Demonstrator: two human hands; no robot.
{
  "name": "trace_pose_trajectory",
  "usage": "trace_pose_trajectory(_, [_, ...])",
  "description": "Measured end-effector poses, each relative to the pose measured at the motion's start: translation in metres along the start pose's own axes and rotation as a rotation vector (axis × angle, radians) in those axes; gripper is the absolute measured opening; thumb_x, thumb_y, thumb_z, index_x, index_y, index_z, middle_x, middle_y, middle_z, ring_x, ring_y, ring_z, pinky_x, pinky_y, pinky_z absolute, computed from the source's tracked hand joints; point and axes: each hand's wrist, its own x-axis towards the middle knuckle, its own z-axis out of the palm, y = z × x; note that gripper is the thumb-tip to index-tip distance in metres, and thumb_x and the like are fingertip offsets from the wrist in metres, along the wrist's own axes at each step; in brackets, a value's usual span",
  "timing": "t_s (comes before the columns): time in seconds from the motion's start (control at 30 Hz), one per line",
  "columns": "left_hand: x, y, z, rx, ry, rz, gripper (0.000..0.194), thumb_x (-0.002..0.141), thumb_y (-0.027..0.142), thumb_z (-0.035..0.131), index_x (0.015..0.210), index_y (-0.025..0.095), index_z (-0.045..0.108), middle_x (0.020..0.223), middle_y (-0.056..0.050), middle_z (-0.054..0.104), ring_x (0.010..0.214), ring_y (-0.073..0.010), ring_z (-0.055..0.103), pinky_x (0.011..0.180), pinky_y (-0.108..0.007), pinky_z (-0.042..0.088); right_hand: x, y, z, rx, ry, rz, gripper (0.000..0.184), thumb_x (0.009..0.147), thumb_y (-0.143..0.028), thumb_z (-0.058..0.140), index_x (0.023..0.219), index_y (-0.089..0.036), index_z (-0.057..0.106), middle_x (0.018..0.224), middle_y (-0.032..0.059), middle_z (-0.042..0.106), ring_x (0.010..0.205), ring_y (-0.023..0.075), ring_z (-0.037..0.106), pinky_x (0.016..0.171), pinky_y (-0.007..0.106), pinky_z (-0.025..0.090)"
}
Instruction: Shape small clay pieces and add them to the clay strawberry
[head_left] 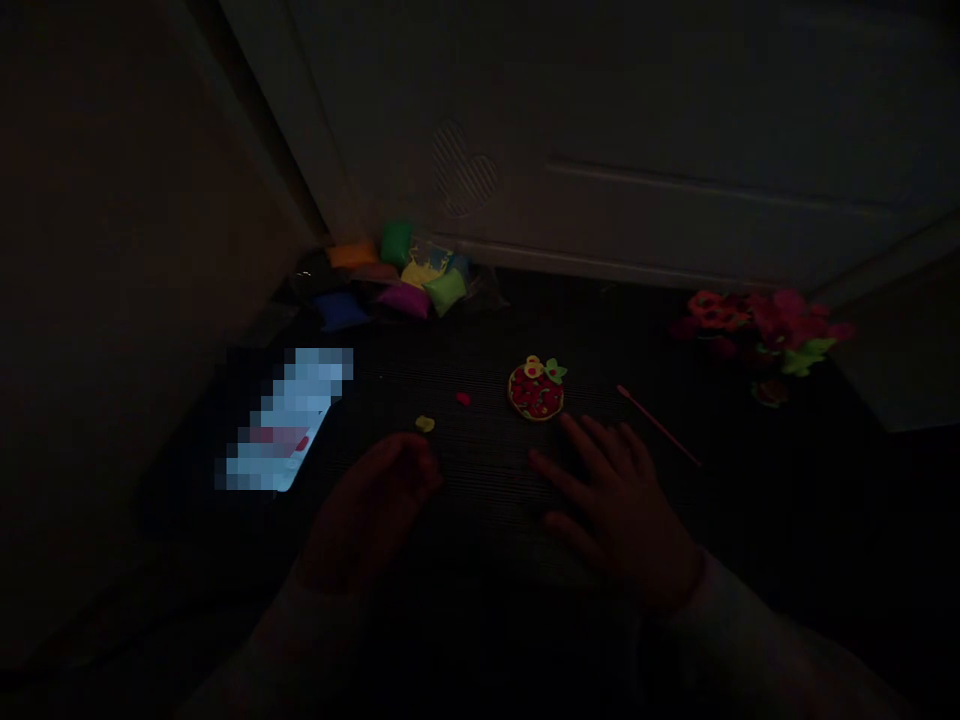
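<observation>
Seemingly a decorating step is in hand: right hand (619, 510) spread wide and empty, red disc (536, 393) at its eleven o'clock; left hand (375, 505) curled (holding anything? I cannot tell); taking the yellow scrap (425, 424) at its one o'clock would need a pinch

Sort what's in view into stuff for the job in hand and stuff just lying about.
Probably in the job:
round red piece with flower shapes, by the right hand
yellow bit, near the left hand
pink bit
pink stick, perhaps a tool

Probably lying about:
lit screen
flower-like cluster
coloured packets, unless they're supplies
</observation>
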Motion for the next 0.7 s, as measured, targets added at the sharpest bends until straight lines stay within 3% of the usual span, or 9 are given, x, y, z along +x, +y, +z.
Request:
trace_pose_trajectory(0.13, [0.0006,-0.0004,-0.0005,0.001,-0.014,0.004,0.015,0.071,0.017,0.052,0.065,0.012,0.065,0.061,-0.003,0.058,0.06,-0.0114,0.055,0.059,-0.024,0.049,0.0,-0.0003,-0.0001,0.011,-0.044,-0.075,0.05,0.078,-0.051,0.041,0.125,-0.035,0.036,0.137,0.0086,0.031,0.123,0.0284,0.028,0.096,0.054,0.018])
trace_pose_trajectory(0.3, [-0.0008,-0.0003,-0.0005,0.004,-0.008,0.003,0.019,0.074,0.016,0.048,0.066,0.012,0.065,0.061,-0.003,0.058,0.06,-0.0114,0.055,0.06,-0.025,0.049,0.0008,0.0009,0.0002,-0.019,0.0,-0.013,0.049,0.078,-0.051,0.041,0.124,-0.033,0.039,0.137,0.0106,0.03,0.123,0.0303,0.027,0.095,0.055,0.02])
trace_pose_trajectory(0.43, [-0.0008,-0.0011,-0.0015,-0.003,-0.035,0.004,0.019,0.075,0.016,0.048,0.067,0.012,0.065,0.063,-0.003,0.059,0.061,-0.0118,0.055,0.061,-0.025,0.048,0.0,-0.0002,0.0008,0.01,-0.036,-0.087,0.05,0.078,-0.051,0.041,0.126,-0.035,0.035,0.137,0.0077,0.031,0.123,0.0275,0.028,0.096,0.053,0.019])
trace_pose_trajectory(0.6, [-0.0011,-0.0008,-0.0011,-0.001,-0.019,0.003,0.017,0.074,0.017,0.05,0.068,0.013,0.065,0.062,-0.003,0.058,0.06,-0.0119,0.055,0.061,-0.025,0.048,-0.0001,-0.0005,0.0014,-0.008,0.004,0.01,0.05,0.078,-0.05,0.042,0.125,-0.033,0.038,0.136,0.0111,0.031,0.123,0.0299,0.027,0.096,0.054,0.02])
trace_pose_trajectory(0.7, [-0.0006,-0.0003,-0.0007,-0.001,-0.016,-0.005,0.017,0.074,0.016,0.049,0.068,0.013,0.065,0.064,-0.003,0.06,0.062,-0.0122,0.055,0.062,-0.025,0.048,0.0002,-0.0031,0.0004,0.016,-0.038,-0.079,0.05,0.079,-0.049,0.041,0.126,-0.033,0.035,0.137,0.0094,0.03,0.123,0.0281,0.027,0.096,0.054,0.019])
